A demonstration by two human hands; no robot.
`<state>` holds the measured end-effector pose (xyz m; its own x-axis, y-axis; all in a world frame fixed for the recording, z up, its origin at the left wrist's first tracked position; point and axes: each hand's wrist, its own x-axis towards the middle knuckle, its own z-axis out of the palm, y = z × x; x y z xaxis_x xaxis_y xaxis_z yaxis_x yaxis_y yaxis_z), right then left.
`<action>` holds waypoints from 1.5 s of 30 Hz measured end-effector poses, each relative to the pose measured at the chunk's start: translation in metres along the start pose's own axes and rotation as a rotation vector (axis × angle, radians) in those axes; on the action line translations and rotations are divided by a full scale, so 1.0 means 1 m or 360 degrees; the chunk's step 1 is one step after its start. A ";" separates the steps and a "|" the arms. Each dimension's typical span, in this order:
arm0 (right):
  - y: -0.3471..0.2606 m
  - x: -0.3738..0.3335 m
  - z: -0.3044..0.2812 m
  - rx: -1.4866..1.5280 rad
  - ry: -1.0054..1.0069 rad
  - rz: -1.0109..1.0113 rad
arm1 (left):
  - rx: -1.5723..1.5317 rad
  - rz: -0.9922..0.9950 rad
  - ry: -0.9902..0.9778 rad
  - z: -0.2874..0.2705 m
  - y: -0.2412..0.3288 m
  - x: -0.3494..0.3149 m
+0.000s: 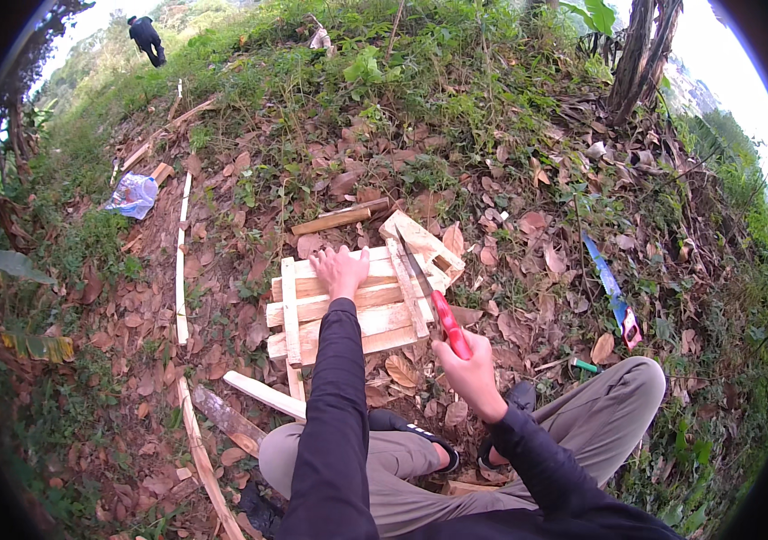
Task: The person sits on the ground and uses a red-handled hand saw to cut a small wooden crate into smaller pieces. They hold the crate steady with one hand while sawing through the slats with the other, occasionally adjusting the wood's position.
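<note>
A small slatted wooden panel of pale boards with a cross strip at each end lies before my legs. My left hand is laid on its upper boards, fingers spread and wrapping nothing. My right hand is closed round the red handle of a hand saw. The saw's narrow blade points away from me, over the panel's right end beside the right cross strip. Under and behind that end is a pale wood block. Whether the teeth touch wood I cannot tell.
Right of me lies a second saw with a blue blade, near a green-handled tool. A wood piece sits behind the panel. Long strips and a plastic bag lie left on the leafy slope. A person stands far off.
</note>
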<state>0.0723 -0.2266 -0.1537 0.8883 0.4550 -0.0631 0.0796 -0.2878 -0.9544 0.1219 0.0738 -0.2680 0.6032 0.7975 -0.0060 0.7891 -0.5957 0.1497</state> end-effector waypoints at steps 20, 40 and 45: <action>-0.037 0.004 -0.044 0.0550 -0.0283 0.0352 | -0.0056 0.0279 -0.0385 -0.006 -0.028 0.032; 0.007 0.043 -0.027 0.0338 -0.0269 0.0077 | -0.0151 -0.0307 -0.0461 0.003 0.004 0.061; 0.008 0.056 -0.033 0.0283 -0.0285 0.0132 | -0.0192 -0.0231 -0.0250 0.002 0.010 0.050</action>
<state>0.1374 -0.2310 -0.1553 0.7929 0.5825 -0.1787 -0.0848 -0.1850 -0.9791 0.1600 0.1080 -0.2690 0.5027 0.8437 -0.1882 0.8548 -0.4528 0.2533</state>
